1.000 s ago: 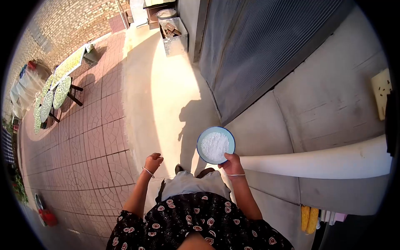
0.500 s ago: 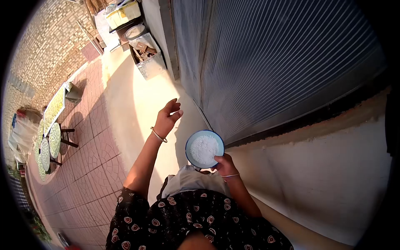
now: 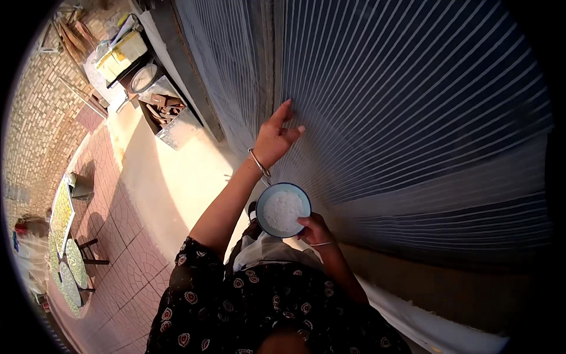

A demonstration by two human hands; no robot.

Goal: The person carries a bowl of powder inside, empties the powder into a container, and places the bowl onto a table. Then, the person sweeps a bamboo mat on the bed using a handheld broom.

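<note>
Bowl (image 3: 284, 187) of white powder (image 3: 282, 210), prob. light, spillable, is held by R hand (image 3: 317, 229), thumb at rim; L hand (image 3: 273, 141) is part-open, curtain (image 3: 377, 130) nr. fingertips.

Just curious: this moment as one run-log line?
left hand: empty, raised near striped curtain | right hand: gripping bowl | bowl: holds white powder

Sunlight crosses pale concrete (image 3: 138, 159) beside red patterned paving (image 3: 127, 259) and a brick wall (image 3: 35, 135).
</note>
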